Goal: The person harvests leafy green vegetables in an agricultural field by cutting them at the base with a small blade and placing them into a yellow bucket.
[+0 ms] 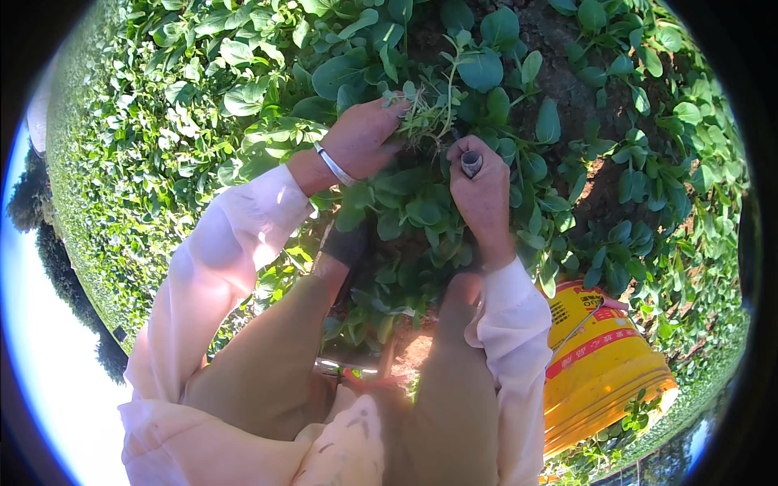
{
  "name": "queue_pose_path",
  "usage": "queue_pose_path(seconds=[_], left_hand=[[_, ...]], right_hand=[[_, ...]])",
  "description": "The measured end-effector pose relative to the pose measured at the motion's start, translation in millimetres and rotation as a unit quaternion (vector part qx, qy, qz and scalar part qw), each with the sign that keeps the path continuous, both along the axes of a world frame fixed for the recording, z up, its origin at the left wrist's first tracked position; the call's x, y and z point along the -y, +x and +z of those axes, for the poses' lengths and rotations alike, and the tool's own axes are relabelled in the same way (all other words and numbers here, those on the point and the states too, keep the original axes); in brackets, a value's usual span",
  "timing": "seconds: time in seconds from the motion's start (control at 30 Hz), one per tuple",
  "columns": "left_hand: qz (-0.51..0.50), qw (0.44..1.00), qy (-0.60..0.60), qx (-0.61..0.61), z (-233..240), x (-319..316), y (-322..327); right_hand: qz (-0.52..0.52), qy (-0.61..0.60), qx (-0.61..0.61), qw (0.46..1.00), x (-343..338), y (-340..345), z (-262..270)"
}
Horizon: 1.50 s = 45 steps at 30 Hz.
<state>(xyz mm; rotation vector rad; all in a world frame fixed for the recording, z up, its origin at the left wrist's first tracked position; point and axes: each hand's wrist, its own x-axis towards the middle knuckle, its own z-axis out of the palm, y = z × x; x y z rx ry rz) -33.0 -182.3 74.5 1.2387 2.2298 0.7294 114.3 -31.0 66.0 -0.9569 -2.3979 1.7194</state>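
Observation:
My left hand (pixel 368 136), with a silver bracelet at the wrist, grips a small bunch of uprooted weeds (pixel 425 115). Pale, thin roots hang from the bunch, and one longer stem rises toward the top of the view. My right hand (pixel 483 188) is closed around a tool handle (pixel 471 163) whose hollow round end faces up. The tool's working end is hidden among the leaves, so its kind cannot be told. Broad-leaved green vegetable plants (pixel 419 206) grow close under both hands.
A yellow plastic bucket (pixel 602 370) with red bands, printed writing and a wire handle lies tilted at my right. Dark bare soil (pixel 556 73) shows between plants ahead. My bent knees frame the near plants. Dense leafy crop (pixel 164 152) spreads out to the left.

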Motion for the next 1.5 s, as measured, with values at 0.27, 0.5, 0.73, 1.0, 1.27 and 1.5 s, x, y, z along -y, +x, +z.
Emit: queue_pose_path(seconds=[0.27,0.5,0.73,1.0,1.27,1.5], left_hand=[[-0.065,0.925,-0.259,-0.269,-46.0,-57.9,-46.8],[-0.029,0.951,-0.165,-0.260,-60.1,-54.4,-61.4],[0.351,0.815,0.162,0.432,-8.5,8.1,-75.6],[0.149,0.984,0.037,0.091,-6.0,27.9,-41.5],[0.026,0.956,-0.216,-0.198,-24.0,-20.6,-42.5],[-0.019,0.920,-0.299,-0.253,-35.7,-33.0,-48.6]], right_hand=[[0.002,0.018,0.028,0.999,12.1,-29.8,3.1],[-0.032,-0.065,0.013,0.997,-2.3,-29.7,-3.3],[0.033,-0.066,0.017,0.997,-15.5,-0.4,14.6],[0.046,-0.041,0.008,0.998,6.7,-16.6,14.9],[0.082,0.020,0.064,0.994,10.4,-20.3,33.4],[0.081,0.062,0.053,0.993,19.4,-39.1,17.1]])
